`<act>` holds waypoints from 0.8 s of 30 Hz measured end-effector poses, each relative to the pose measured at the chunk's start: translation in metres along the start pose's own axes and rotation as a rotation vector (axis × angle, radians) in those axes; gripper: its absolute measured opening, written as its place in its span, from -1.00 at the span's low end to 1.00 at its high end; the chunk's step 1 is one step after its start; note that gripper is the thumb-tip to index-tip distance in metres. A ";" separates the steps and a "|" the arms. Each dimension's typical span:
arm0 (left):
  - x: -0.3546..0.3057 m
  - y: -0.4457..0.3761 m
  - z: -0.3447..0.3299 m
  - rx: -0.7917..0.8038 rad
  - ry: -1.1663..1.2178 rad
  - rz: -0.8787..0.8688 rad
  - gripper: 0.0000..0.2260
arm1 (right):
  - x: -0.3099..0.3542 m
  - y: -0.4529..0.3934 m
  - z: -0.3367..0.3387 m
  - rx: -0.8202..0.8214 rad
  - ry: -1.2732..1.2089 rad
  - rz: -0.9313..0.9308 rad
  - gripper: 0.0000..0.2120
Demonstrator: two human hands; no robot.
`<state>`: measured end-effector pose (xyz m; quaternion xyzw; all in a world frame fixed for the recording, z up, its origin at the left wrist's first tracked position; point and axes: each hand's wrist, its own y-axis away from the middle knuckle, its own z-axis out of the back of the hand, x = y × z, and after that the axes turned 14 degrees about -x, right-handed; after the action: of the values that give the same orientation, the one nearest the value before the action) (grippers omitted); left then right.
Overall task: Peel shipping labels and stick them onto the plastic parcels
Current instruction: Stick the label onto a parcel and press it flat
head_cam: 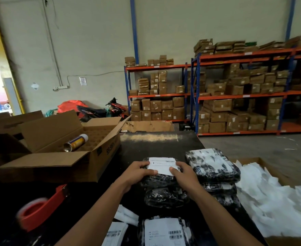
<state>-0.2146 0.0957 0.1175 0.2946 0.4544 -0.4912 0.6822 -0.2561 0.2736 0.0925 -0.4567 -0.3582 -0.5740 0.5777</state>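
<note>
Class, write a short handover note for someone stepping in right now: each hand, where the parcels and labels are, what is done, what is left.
Left hand and right hand: both pressing a label onto the top parcel of the middle stack, thumbs on its near edge.
Stack at right: whether labelled, unclear.
Labelled parcel lies nearest; loose labels to its left.
Peeled backings fill the box at right.
Left: smooth this label down, then label the parcels beneath.
</note>
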 end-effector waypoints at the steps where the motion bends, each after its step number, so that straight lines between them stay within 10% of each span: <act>1: 0.000 0.000 -0.001 -0.001 0.007 0.000 -0.45 | 0.000 -0.001 0.000 -0.006 0.002 -0.001 -0.54; 24: 0.003 0.042 0.006 -0.082 0.024 -0.140 -0.46 | 0.001 0.026 0.013 -0.034 0.080 0.275 -0.55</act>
<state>-0.1724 0.1038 0.1157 0.2396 0.5018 -0.5153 0.6521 -0.2289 0.2840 0.0947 -0.4878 -0.2593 -0.5131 0.6569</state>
